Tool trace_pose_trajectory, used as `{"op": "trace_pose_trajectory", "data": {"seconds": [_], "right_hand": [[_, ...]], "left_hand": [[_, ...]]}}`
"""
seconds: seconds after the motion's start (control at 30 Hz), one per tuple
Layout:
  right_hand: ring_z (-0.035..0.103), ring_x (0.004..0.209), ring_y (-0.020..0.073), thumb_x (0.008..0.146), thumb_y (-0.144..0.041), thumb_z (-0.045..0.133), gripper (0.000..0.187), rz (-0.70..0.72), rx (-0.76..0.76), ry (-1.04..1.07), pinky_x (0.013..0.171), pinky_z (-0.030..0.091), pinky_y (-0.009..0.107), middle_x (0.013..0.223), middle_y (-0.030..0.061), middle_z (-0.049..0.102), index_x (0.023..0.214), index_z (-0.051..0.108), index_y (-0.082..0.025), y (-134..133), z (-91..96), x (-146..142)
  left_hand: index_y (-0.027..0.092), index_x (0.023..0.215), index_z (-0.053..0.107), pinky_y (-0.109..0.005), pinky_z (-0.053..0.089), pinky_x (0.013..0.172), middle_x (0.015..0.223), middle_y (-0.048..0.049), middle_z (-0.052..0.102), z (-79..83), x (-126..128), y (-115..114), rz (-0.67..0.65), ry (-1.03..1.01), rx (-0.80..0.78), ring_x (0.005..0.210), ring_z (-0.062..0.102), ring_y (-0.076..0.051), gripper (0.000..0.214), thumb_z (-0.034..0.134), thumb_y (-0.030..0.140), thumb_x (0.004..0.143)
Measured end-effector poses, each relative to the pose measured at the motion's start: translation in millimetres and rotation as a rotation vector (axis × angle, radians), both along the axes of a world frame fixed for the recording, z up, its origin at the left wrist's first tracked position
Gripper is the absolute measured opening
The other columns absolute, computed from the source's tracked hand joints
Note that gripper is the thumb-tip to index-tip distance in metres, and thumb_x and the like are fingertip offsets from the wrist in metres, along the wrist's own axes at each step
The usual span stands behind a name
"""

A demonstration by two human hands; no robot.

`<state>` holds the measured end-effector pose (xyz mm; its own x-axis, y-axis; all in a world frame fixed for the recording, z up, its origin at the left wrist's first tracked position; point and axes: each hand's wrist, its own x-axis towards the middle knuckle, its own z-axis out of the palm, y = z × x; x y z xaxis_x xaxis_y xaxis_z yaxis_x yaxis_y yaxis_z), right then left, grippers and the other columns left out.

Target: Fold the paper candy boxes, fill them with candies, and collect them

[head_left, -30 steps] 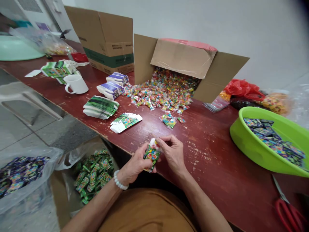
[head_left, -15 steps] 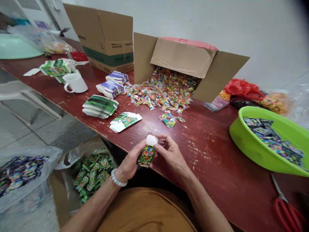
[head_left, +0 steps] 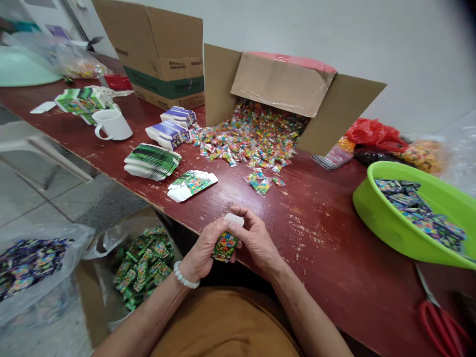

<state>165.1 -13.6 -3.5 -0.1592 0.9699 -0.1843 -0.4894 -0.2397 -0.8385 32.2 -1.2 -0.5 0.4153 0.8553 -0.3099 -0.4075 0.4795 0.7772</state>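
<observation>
Over the table's near edge, my left hand (head_left: 204,249) grips a small green printed candy box (head_left: 225,245) by its side. My right hand (head_left: 256,239) closes on the same box from the right, thumb at its white top flap (head_left: 234,219). Just beyond lie a few flattened green cartons (head_left: 192,185) and a fanned stack of more green cartons (head_left: 152,161). A few wrapped candies (head_left: 261,182) lie in front of a large heap of candies (head_left: 256,134) that spills from a cardboard box on its side (head_left: 282,89).
Purple cartons (head_left: 169,134) and a white mug (head_left: 112,125) stand on the left. Red scissors (head_left: 441,322) and a lime-green basin (head_left: 372,218) of dark packets are at right. Below the table edge, a lined carton holds green filled boxes (head_left: 143,267), beside a bag of purple packets (head_left: 29,263).
The right thumb has moved onto the box's white flap, which now appears tipped lower. The box stays between both hands, and the view has shifted slightly.
</observation>
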Motion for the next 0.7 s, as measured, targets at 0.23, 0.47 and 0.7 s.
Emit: {"op": "trace_pose_trajectory", "data": {"seconds": [0.23,0.47,0.7], "right_hand": [[0.056,0.052,0.0122,0.079,-0.041,0.072,0.038,0.074,0.048,0.015,0.046,0.05,0.024,0.067,-0.0033,0.059,0.109,0.06,-0.021,0.4,-4.4,6.5],[0.051,0.053,0.0083,0.063,-0.022,0.076,0.021,0.048,-0.091,-0.019,0.052,0.045,0.02,0.068,-0.0021,0.063,0.08,0.065,-0.017,7.5,5.4,13.8],[0.056,0.06,0.0104,0.061,-0.026,0.081,0.029,0.142,-0.144,0.128,0.059,0.051,0.024,0.076,-0.0012,0.066,0.084,0.065,-0.019,7.8,0.6,20.6]], "left_hand": [[0.012,0.097,0.065,-0.028,0.053,0.04,0.066,-0.0056,0.07,-1.2,-5.3,5.8,-0.003,-0.076,-0.106,0.046,0.063,-0.017,0.034,0.061,0.043,0.085],[0.011,0.104,0.069,-0.022,0.051,0.044,0.072,-0.0059,0.071,-1.0,-4.9,1.5,0.014,0.065,0.068,0.056,0.064,-0.015,0.045,0.068,0.049,0.08],[0.011,0.098,0.069,-0.025,0.051,0.04,0.069,-0.0046,0.068,-4.9,-6.8,2.0,0.005,0.036,-0.007,0.045,0.059,-0.013,0.044,0.068,0.05,0.078]]}}
